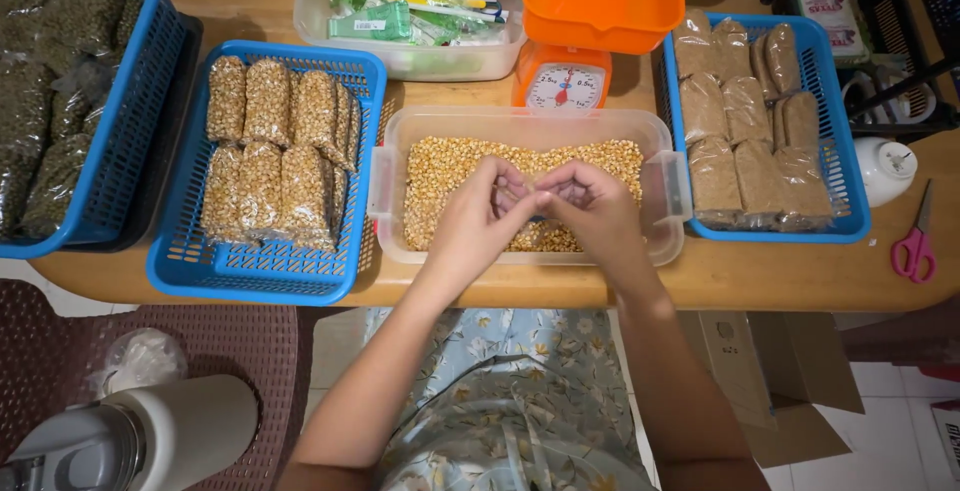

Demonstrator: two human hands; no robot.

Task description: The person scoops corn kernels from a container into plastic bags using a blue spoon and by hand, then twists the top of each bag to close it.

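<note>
Left hand [478, 219]: over the clear rectangular plastic tub [668, 183] of dry yellow corn kernels [440, 166], fingers curled narrow and pinching a small clear plastic bag [522, 191] at its mouth.
Right hand [590, 206]: meets the left above the kernels, fingers bent in close on the same bag; how much the bag holds I cannot tell.
Tub: at the near edge of the wooden table [760, 281], middle of its length.
Left of tub: blue plastic lattice basket [260, 276] with filled clear packets of corn [275, 156]; beyond it, at the table's left end, another blue basket of dark green packets [60, 71].
Right of tub: blue basket of brown-grain packets [745, 121]; pink-handled scissors [914, 249] near the right end.
Behind tub: orange kitchen scale [565, 79] with an orange pan.
Step in hand: seemingly opening or filling one bag over the corn.
Next move calls for: likely keeping the mouth spread while kernels go in, then carrying it to the scale.
</note>
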